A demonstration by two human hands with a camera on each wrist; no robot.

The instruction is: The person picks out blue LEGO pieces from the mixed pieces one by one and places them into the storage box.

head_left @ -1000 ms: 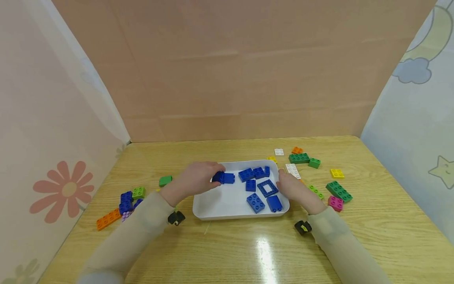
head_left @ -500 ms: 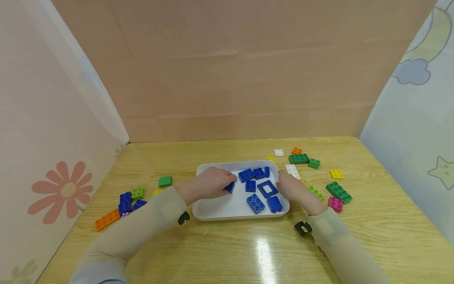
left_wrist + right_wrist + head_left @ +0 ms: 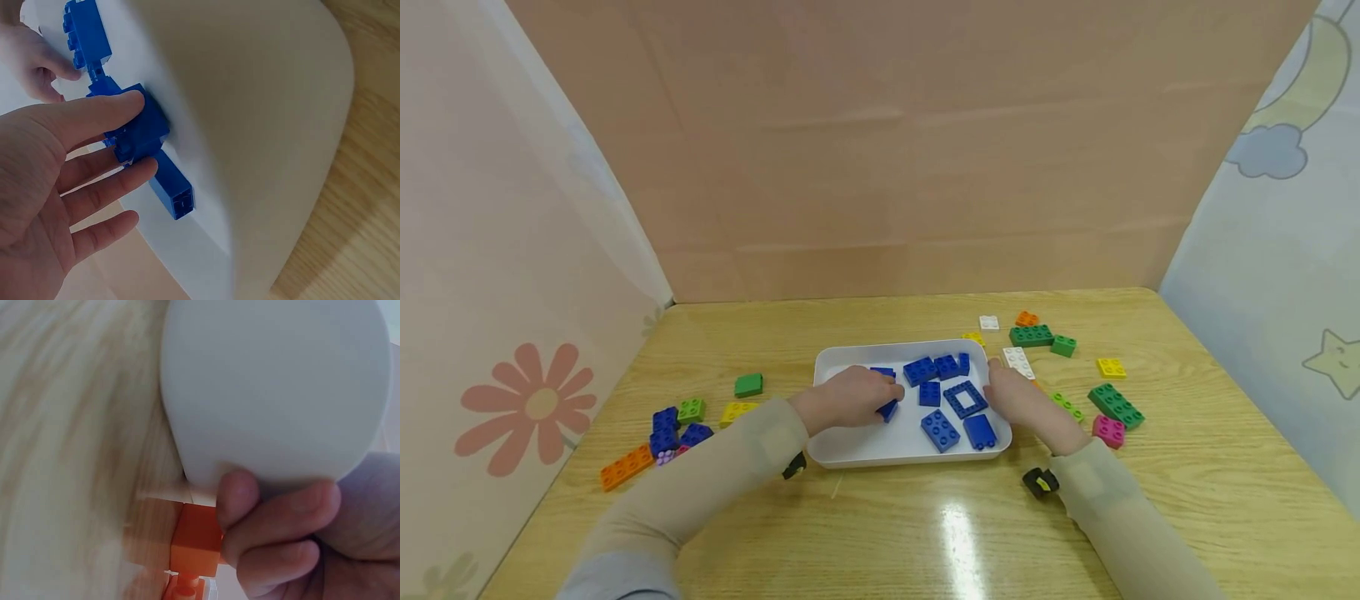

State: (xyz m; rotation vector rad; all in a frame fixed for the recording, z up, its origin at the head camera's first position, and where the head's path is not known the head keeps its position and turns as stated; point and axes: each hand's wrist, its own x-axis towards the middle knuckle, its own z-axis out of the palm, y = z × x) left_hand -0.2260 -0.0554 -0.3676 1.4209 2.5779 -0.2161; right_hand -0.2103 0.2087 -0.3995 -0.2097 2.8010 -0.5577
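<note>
The white tray [image 3: 857, 448] holds several blue bricks, among them a square frame piece [image 3: 966, 399] and a six-stud brick [image 3: 940, 429]. Over its left half, my left hand [image 3: 854, 395] holds a blue brick [image 3: 887, 410] between thumb and fingers; the left wrist view shows the thumb on that brick [image 3: 147, 122], with another blue brick [image 3: 172, 184] behind it in the tray. My right hand [image 3: 1017, 393] grips the tray's right end, and in the right wrist view its curled fingers [image 3: 281, 519] press on the tray wall [image 3: 275, 394].
Left of the tray lie a green brick [image 3: 748, 384], a yellow one [image 3: 737, 412], an orange one [image 3: 627, 467] and several blue ones. To its right are white [image 3: 1018, 362], green [image 3: 1116, 406], pink [image 3: 1108, 431] and yellow [image 3: 1111, 368] bricks. A brown backdrop [image 3: 895, 167] stands behind.
My left hand has moved right and slightly down over the tray with a blue brick, and another blue brick shows behind its fingers. My right hand has stayed at the tray's right end.
</note>
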